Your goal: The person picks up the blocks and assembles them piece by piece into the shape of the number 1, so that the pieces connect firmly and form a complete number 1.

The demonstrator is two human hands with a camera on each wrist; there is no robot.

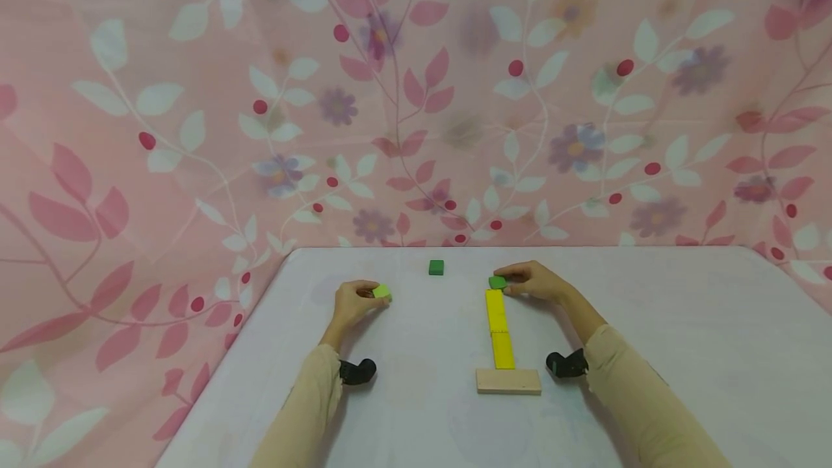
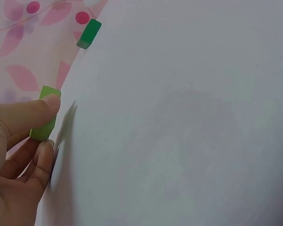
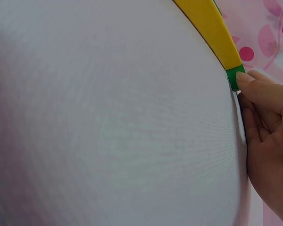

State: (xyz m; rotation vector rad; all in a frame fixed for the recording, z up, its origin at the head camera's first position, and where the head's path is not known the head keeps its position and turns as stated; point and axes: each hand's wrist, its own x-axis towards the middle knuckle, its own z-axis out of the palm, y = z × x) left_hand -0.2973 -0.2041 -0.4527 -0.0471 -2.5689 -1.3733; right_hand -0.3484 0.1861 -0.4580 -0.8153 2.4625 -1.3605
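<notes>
Between thumb and fingers, my left hand [image 1: 353, 303] pinches a light green block [image 1: 382, 293], which shows angled edges in the left wrist view. My right hand [image 1: 534, 282] holds a darker green block [image 1: 497, 282] at the far end of a yellow strip. Two yellow blocks [image 1: 497, 311] lie end to end in that strip, running toward a plain wooden block [image 1: 508, 381] set crosswise at the near end. In the right wrist view the thumb lies on the green block [image 3: 235, 76], right at the yellow block's end [image 3: 212, 33].
Another green block [image 1: 436, 267] lies alone near the back edge of the white-covered table [image 1: 416, 410], between the two hands. A pink floral cloth [image 1: 416, 92] hangs behind the table. Black wrist camera mounts [image 1: 359, 372] stick out inward from both sleeves.
</notes>
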